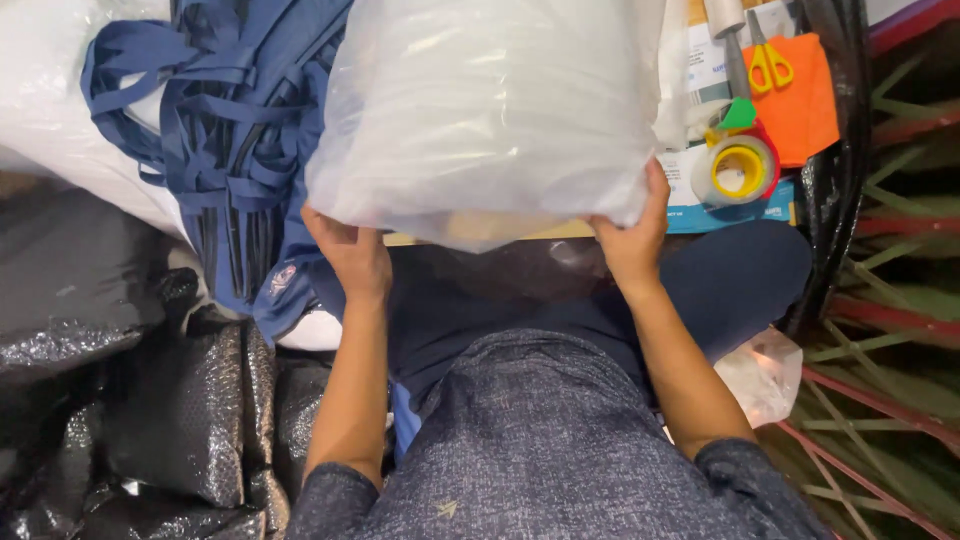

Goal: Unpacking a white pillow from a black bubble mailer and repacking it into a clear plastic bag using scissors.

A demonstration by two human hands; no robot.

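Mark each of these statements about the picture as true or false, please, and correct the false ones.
1. Both hands hold the clear plastic bag by its lower edge. True: the left hand grips the left corner and the right hand the right corner.
2. The scissors have blue handles. False: the handles are yellow, and the scissors lie on an orange cloth.
3. A roll of tape lies right of the bag. True: it sits close to the right hand.
4. The blue straps lie right of the bag. False: they lie on its left side.
5. The right hand holds the tape. False: its fingers are on the bag.
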